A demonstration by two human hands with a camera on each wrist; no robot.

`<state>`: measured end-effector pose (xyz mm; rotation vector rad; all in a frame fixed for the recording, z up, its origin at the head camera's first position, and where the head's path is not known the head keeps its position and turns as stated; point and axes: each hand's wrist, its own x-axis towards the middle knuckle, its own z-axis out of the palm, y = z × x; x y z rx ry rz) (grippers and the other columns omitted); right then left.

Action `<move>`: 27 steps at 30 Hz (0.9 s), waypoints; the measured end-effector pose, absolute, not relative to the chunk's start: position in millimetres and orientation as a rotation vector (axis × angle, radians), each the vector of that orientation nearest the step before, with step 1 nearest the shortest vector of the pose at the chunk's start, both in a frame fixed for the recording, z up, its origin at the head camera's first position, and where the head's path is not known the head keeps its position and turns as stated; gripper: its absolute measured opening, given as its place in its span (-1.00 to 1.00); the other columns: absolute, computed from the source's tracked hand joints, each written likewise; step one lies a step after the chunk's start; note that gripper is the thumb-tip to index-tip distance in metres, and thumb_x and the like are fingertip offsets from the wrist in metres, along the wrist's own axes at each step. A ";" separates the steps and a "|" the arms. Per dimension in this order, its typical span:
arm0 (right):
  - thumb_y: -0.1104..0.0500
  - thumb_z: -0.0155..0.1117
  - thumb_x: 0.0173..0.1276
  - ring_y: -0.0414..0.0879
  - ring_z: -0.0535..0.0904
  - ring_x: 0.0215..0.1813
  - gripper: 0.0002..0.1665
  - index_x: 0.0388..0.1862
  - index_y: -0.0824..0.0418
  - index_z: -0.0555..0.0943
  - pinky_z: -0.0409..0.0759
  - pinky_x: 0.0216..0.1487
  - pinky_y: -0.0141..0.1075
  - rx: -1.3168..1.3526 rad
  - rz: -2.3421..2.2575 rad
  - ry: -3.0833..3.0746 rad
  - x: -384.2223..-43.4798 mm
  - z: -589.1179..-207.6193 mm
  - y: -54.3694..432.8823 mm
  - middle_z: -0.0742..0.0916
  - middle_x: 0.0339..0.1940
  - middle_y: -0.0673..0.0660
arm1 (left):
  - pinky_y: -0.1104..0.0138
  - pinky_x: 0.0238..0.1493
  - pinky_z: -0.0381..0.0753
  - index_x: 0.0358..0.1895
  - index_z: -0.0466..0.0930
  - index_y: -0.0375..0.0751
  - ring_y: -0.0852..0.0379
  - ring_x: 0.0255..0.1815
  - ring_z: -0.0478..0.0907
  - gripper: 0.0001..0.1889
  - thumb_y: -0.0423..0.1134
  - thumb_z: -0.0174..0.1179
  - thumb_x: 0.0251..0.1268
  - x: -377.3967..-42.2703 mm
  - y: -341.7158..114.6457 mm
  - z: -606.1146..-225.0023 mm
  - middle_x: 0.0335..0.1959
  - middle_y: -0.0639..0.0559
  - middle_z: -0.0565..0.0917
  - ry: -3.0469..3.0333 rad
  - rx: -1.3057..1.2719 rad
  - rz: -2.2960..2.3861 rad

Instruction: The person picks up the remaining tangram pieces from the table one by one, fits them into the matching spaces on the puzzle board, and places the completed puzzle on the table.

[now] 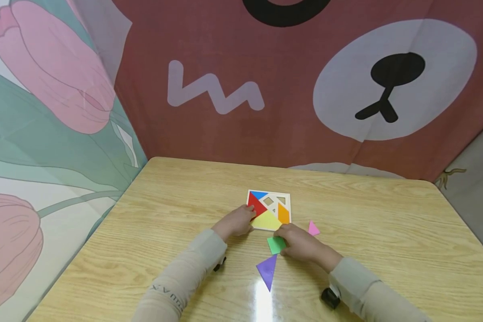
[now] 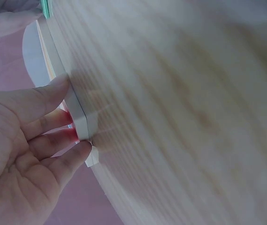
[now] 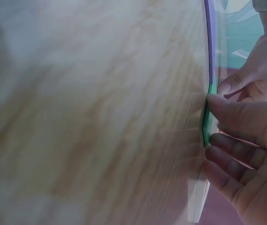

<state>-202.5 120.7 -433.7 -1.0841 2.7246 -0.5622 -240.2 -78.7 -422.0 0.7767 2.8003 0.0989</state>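
On the wooden table lies a cream tangram board (image 1: pixel 275 201) holding a red triangle (image 1: pixel 256 204), a blue triangle (image 1: pixel 259 194), a yellow triangle (image 1: pixel 267 220) and an orange parallelogram (image 1: pixel 283 213). My left hand (image 1: pixel 236 221) grips the board's left edge, thumb against its side and fingertips over the red triangle. A green square (image 1: pixel 275 245) lies just in front of the board; my right hand (image 1: pixel 302 242) pinches it between thumb and fingers. The square's right part is hidden under that hand. In the right wrist view, the green square (image 3: pixel 206 117) is seen edge-on, near the table surface.
A purple triangle (image 1: pixel 268 271) lies on the table in front of the green square. Behind the right hand is a pink triangle (image 1: pixel 313 228), partly covered. Printed curtains (image 1: pixel 233 134) hang behind and beside the table (image 1: pixel 177 188).
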 end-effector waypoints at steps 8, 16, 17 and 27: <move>0.29 0.37 -0.12 -0.10 0.35 -0.24 -0.60 -0.21 0.31 0.56 0.42 -0.25 -0.28 -1.060 -0.562 2.748 -203.2 -432.8 118.8 0.52 -0.33 0.03 | 0.28 0.20 0.15 0.10 0.38 -0.29 -0.07 0.19 0.20 -0.52 -0.18 0.14 0.09 -240.7 -79.5 -422.5 0.18 -0.15 0.30 2.811 0.812 0.087; 0.36 0.36 -0.15 -0.10 0.31 -0.23 -0.59 -0.21 0.29 0.56 0.40 -0.22 -0.27 -0.923 -0.599 2.738 -202.3 -431.8 116.0 0.48 -0.34 0.02 | 0.28 0.21 0.11 0.14 0.35 -0.27 -0.04 0.22 0.16 -0.50 -0.18 0.13 0.10 -244.1 -76.8 -424.5 0.21 -0.11 0.27 2.771 0.734 0.102; 0.37 0.36 -0.17 -0.10 0.31 -0.24 -0.60 -0.23 0.28 0.55 0.40 -0.22 -0.27 -0.917 -0.608 2.736 -202.3 -432.0 116.4 0.47 -0.34 0.01 | 0.28 0.21 0.13 0.12 0.37 -0.27 -0.04 0.20 0.18 -0.50 -0.17 0.15 0.08 -245.1 -77.2 -426.2 0.19 -0.13 0.29 2.778 0.754 0.109; 0.46 0.35 -0.30 -0.08 0.31 -0.23 -0.57 -0.37 0.20 0.46 0.38 -0.21 -0.23 -0.901 -0.754 2.704 -205.6 -436.1 122.9 0.42 -0.38 0.01 | 0.28 0.22 0.11 0.13 0.36 -0.28 -0.06 0.21 0.17 -0.51 -0.17 0.12 0.11 -241.5 -76.0 -422.7 0.20 -0.14 0.28 2.789 0.760 0.082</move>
